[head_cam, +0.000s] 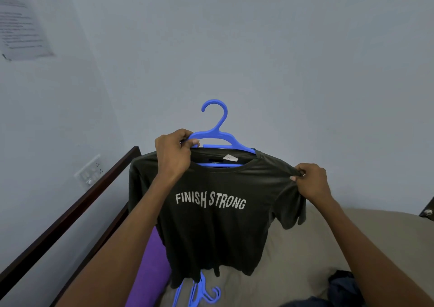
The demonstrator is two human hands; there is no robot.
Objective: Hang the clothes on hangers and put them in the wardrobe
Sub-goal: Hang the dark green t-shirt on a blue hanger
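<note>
Both hands are gripping: left hand (pixel 175 153) the hanger (pixel 217 140), right hand (pixel 310 180) the shirt (pixel 211 212) shoulder (shirt nearly hung); wardrobe step remaining.

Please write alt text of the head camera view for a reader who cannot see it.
Two hands hold up a dark T-shirt reading FINISH STRONG on a blue hanger: the left hand grips hanger and collar, the right hand pinches the shoulder. Below, spare blue hangers lie on a grey bed.
</note>
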